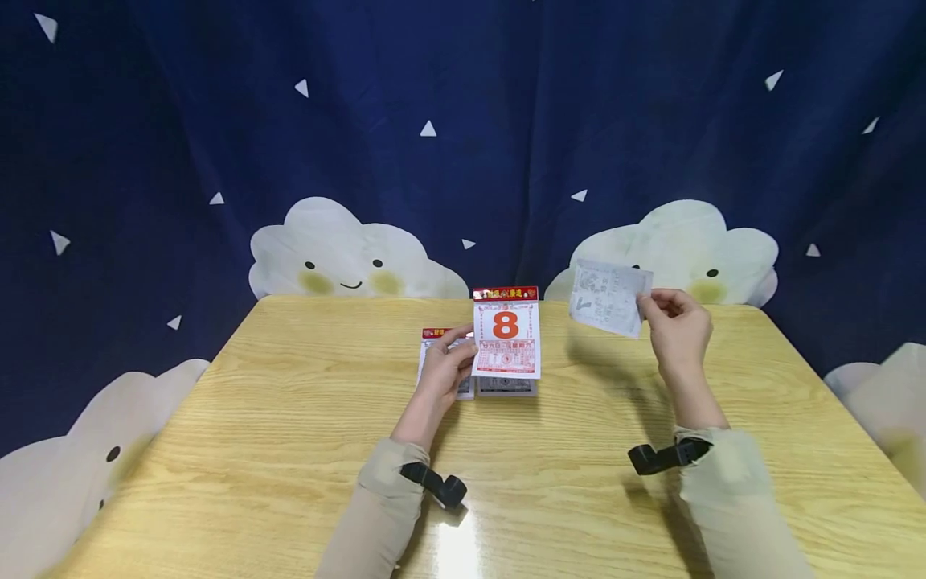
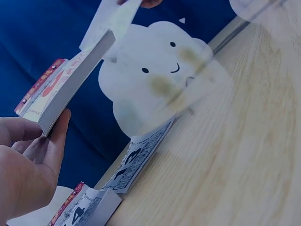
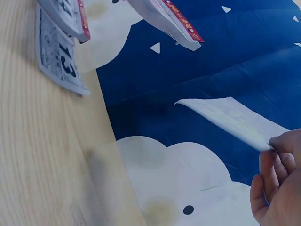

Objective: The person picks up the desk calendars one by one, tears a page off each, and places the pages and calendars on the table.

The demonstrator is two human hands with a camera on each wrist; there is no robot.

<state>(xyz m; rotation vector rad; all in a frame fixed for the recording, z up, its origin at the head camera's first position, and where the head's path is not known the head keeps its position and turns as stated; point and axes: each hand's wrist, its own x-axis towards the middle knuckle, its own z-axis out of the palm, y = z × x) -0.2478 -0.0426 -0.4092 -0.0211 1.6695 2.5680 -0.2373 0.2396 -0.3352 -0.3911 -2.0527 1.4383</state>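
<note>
My left hand (image 1: 443, 368) grips a thick tear-off calendar (image 1: 506, 331) by its left edge, holding it up above the table. Its top page shows a large red 8 under a red header strip. Out to the right, my right hand (image 1: 678, 326) pinches a thin loose calendar page (image 1: 611, 297) by its edge, apart from the pad. On the table by the left hand lies a second calendar pad (image 2: 89, 207) with a black 4 showing in the left wrist view. A page marked 13 (image 2: 138, 160) lies beside that pad, partly hidden under the held calendar in the head view.
The wooden table (image 1: 289, 450) spreads beneath both hands. Behind its far edge hangs a dark blue curtain (image 1: 463, 145) with white triangles and smiling clouds. Black camera straps (image 1: 669, 456) sit around both sleeves.
</note>
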